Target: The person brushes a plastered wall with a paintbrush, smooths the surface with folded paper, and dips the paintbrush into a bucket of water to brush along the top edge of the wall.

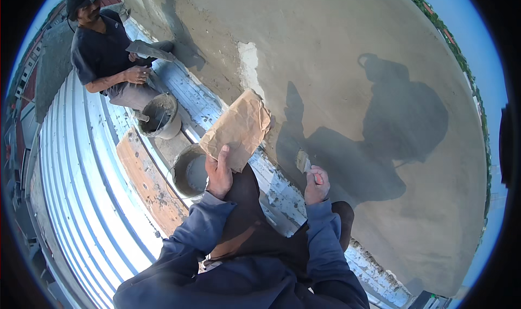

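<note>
My left hand [219,174] is closed on the near end of a creased brown paper piece [241,125], perhaps a folded bag, with the thumb on top. My right hand [317,186] grips a paintbrush [303,161] with pale bristles, held close to the grey plastered wall [347,54]. Whether the bristles touch the plaster I cannot tell. Just left of my left hand stands a bucket [190,170] with greyish liquid in it, partly hidden by the hand and paper.
A co-worker [103,54] sits at the upper left with a flat plastering board [150,50]. Near that person is a mortar-smeared bucket [165,121]. A wooden plank [149,181] lies on the corrugated metal roof [81,173]. My shadow falls on the wall.
</note>
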The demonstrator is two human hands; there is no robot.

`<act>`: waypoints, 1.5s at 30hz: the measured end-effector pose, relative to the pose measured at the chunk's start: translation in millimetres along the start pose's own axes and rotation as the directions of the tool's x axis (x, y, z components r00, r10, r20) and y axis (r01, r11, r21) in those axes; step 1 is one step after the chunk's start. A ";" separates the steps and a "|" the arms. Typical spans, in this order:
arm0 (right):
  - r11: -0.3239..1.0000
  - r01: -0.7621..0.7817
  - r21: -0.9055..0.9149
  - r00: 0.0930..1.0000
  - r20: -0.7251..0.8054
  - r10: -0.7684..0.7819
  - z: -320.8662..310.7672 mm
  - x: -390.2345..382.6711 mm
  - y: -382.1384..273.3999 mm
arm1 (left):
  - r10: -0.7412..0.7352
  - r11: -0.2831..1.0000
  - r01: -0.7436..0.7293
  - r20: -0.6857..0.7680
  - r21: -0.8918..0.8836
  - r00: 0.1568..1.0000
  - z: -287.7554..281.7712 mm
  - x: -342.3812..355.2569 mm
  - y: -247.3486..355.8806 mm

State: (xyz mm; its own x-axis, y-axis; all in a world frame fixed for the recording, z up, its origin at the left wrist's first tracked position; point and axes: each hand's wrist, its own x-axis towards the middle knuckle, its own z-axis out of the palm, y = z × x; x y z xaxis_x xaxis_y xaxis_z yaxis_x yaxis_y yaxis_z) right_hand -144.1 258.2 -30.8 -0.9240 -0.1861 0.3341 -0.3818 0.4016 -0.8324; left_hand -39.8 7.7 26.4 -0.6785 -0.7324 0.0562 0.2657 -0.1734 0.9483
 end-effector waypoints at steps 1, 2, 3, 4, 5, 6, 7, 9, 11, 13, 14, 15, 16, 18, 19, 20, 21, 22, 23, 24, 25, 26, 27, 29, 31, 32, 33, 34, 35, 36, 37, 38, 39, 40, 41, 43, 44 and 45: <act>0.972 -0.136 0.190 0.989 -0.027 0.144 13.7 8.2 0.2 | 0.049 0.999 -0.049 -0.052 0.019 0.997 8.1 2.5 8.4; 0.890 -0.273 0.364 0.953 -0.027 0.303 31.7 14.0 -0.2 | 0.044 0.998 -0.045 -0.022 -0.034 0.999 12.3 3.0 17.1; 0.877 -0.306 0.370 0.949 0.050 0.310 52.2 13.6 -6.3 | 0.050 0.998 -0.051 -0.024 -0.031 0.998 8.3 0.3 16.2; 0.738 -0.412 0.534 0.905 0.143 0.401 61.7 17.2 -11.5 | 0.013 1.000 -0.013 -0.020 -0.025 1.000 12.8 -6.6 20.8; 0.550 -0.505 0.665 0.844 0.247 0.477 76.0 19.7 -17.2 | 0.042 0.999 -0.042 -0.003 0.018 0.999 10.5 -9.3 19.7; 0.494 -0.588 0.641 0.792 0.330 0.514 100.7 20.5 -10.5 | 0.036 0.999 -0.036 0.012 0.000 0.999 9.4 -8.1 26.4; 0.385 -0.609 0.694 0.783 0.445 0.436 123.1 19.5 0.5 | 0.033 0.999 -0.032 0.030 -0.025 0.999 10.3 -10.0 33.7; 0.250 -0.662 0.706 0.743 0.578 0.338 157.9 6.6 11.8 | 0.032 0.997 -0.033 0.013 0.067 0.999 0.8 -19.3 37.2; -0.044 -0.791 0.611 0.591 0.780 0.203 180.2 -12.4 13.8 | 0.028 0.990 -0.030 0.014 0.137 1.000 -7.0 -31.6 36.7; -0.317 -0.852 0.416 0.437 0.900 0.007 199.8 -29.0 7.0 | 0.019 0.982 -0.022 0.019 0.186 1.000 -9.6 -39.7 42.5; -0.433 -0.854 0.290 0.367 0.925 -0.104 210.0 -38.3 3.5 | 0.069 0.970 -0.075 0.036 0.233 0.997 -14.0 -41.9 43.9; -0.451 -0.854 0.260 0.346 0.931 -0.119 221.9 -49.0 -13.7 | 0.065 0.963 -0.067 0.016 0.261 0.998 -23.4 -46.4 49.0; 0.011 -0.907 0.422 0.413 0.892 -0.186 223.4 -51.5 -33.3 | 0.059 0.954 -0.055 -0.007 0.295 0.998 -28.5 -52.4 49.3; 0.868 0.093 0.487 0.612 0.660 -0.435 279.3 -54.6 66.7 | 0.070 0.972 -0.073 0.019 0.223 0.997 3.2 -45.0 63.5; 0.872 0.090 0.482 0.635 0.646 -0.423 298.0 -79.5 81.4 | 0.027 0.970 -0.017 -0.036 0.243 0.999 -6.2 -49.4 61.6; 0.881 -0.001 0.473 0.648 0.672 -0.360 310.7 -95.2 90.4 | -0.017 0.970 0.034 -0.072 0.241 0.997 -13.0 -53.9 61.5; 0.889 -0.076 0.452 0.671 0.683 -0.290 318.6 -102.3 100.2 | -0.017 0.958 0.035 -0.065 0.285 0.998 -14.4 -53.3 68.7; 0.886 -0.154 0.437 0.692 0.688 -0.219 327.3 -110.4 102.2 | 0.043 0.969 0.006 -0.194 0.246 0.980 -13.1 -56.8 62.4; 0.881 -0.217 0.420 0.724 0.674 -0.143 328.8 -109.3 109.5 | 0.089 0.964 -0.035 -0.195 0.262 0.977 -15.7 -55.2 55.5; 0.879 -0.263 0.398 0.775 0.630 -0.053 317.5 -93.4 133.1 | 0.080 0.975 -0.039 -0.178 0.219 0.981 -5.2 -53.0 49.4; 0.852 -0.329 0.407 0.794 0.607 0.017 316.3 -88.2 129.0 | 0.088 0.980 -0.046 -0.214 0.195 0.973 1.0 -50.2 54.1; 0.831 -0.366 0.419 0.829 0.552 0.087 298.8 -66.8 137.2 | 0.075 0.987 -0.040 -0.220 0.157 0.973 13.0 -48.4 49.4; 0.806 -0.398 0.439 0.856 0.495 0.153 273.7 -44.2 146.7 | 0.035 0.996 -0.023 -0.156 0.081 0.987 23.7 -46.0 41.2; 0.846 -0.529 -0.067 0.476 0.802 0.361 211.0 -25.9 -82.3 | 0.113 0.930 0.020 -0.337 0.367 0.935 -63.5 -53.9 45.7; 0.319 -0.796 0.514 0.601 0.734 0.317 151.1 -21.0 -30.0 | 0.041 0.966 0.005 -0.174 0.259 0.984 -27.1 -43.7 35.0; 0.206 -0.787 0.581 0.616 0.728 0.301 122.2 -18.4 -25.9 | 0.009 0.972 0.018 -0.114 0.233 0.993 -17.1 -40.6 32.8; 0.086 -0.768 0.634 0.630 0.726 0.274 100.0 -20.8 -24.2 | 0.006 0.978 0.006 -0.058 0.211 0.998 -12.4 -38.1 30.0; 0.027 -0.752 0.658 0.641 0.722 0.260 81.4 -21.6 -44.5 | -0.069 0.978 0.075 -0.037 0.195 0.997 -15.9 -33.8 28.6; -0.031 -0.738 0.675 0.649 0.721 0.242 63.5 -23.1 -67.6 | -0.143 0.972 0.144 -0.021 0.184 0.990 -15.5 -30.7 27.9; -0.068 -0.693 0.718 0.697 0.691 0.194 50.6 -29.9 -71.6 | -0.139 0.975 0.135 0.009 0.178 0.990 -0.2 -30.0 28.1; -0.076 -0.689 0.721 0.700 0.689 0.188 35.9 -30.8 -82.8 | -0.173 0.983 0.168 0.062 0.072 0.983 17.9 -32.1 30.7; -0.069 -0.588 0.806 0.786 0.590 0.187 19.9 -29.9 -93.8 | -0.199 0.979 0.203 0.110 -0.030 0.974 35.2 -33.5 32.6; -0.056 -0.471 0.880 0.860 0.473 0.192 1.1 -27.7 -104.2 | -0.221 0.967 0.242 0.221 -0.075 0.950 55.3 -34.0 32.4; -0.062 -0.464 0.884 0.865 0.467 0.186 -15.0 -23.7 -108.4 | -0.231 0.952 0.282 0.331 -0.116 0.915 74.5 -33.7 31.9; 0.039 -0.379 0.924 0.908 0.364 0.207 -27.4 -18.1 -111.1 | -0.215 0.956 0.276 0.404 -0.098 0.889 85.8 -34.2 33.0; 0.137 -0.276 0.951 0.946 0.244 0.214 -41.9 -9.5 -117.8 | -0.193 0.962 0.263 0.485 -0.078 0.853 98.9 -35.8 36.0; 0.208 -0.254 0.945 0.944 0.196 0.265 -47.6 -5.9 -123.2 | -0.196 0.963 0.263 0.531 -0.051 0.824 103.8 -36.3 38.3; 0.282 -0.232 0.931 0.938 0.138 0.318 -55.2 -6.0 -127.3 | -0.204 0.963 0.268 0.581 -0.025 0.788 108.9 -39.0 40.3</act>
State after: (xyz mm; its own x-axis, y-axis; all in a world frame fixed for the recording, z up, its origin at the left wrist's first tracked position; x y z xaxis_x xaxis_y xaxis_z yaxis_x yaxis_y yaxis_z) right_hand -91.1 257.7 97.6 -0.9853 -0.1702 -0.0123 0.1261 -0.6780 -0.7242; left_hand -77.2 101.0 96.4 -0.9867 -0.1592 0.0322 0.0913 -0.3799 0.9205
